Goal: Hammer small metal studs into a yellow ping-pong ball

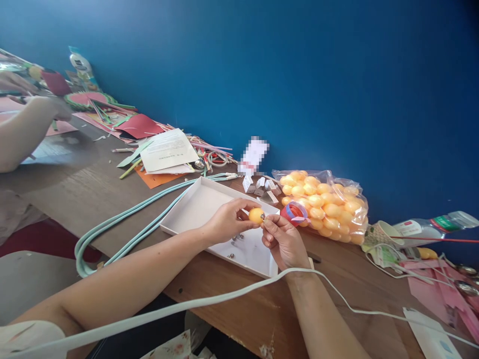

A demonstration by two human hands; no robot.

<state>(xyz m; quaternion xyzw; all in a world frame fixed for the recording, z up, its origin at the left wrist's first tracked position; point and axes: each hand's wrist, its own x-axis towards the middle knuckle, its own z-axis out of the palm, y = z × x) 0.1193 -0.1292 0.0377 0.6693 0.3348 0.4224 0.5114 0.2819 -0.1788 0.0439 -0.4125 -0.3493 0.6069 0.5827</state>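
Observation:
Over a shallow white box (192,202), my left hand (228,219) pinches a small yellow-orange plastic ball (256,216) between thumb and fingers. My right hand (282,237) is closed on a small shiny metal piece (262,217) held against the ball's right end; its exact kind is too small to tell. Several similar small metal pieces (237,238) lie in the box, partly hidden by my hands. Just beyond my right hand are a red and purple roll of tape or ribbon (294,213) and a clear bag of yellow-orange balls (327,202).
A pale cord (209,299) crosses in front of my forearms, and a looped light-blue cord (129,212) lies left of the box. Papers (168,152) and straws pile along the blue wall. At right are a paper cup (381,234) and bottle (422,228). Another person's arm (30,127) works far left.

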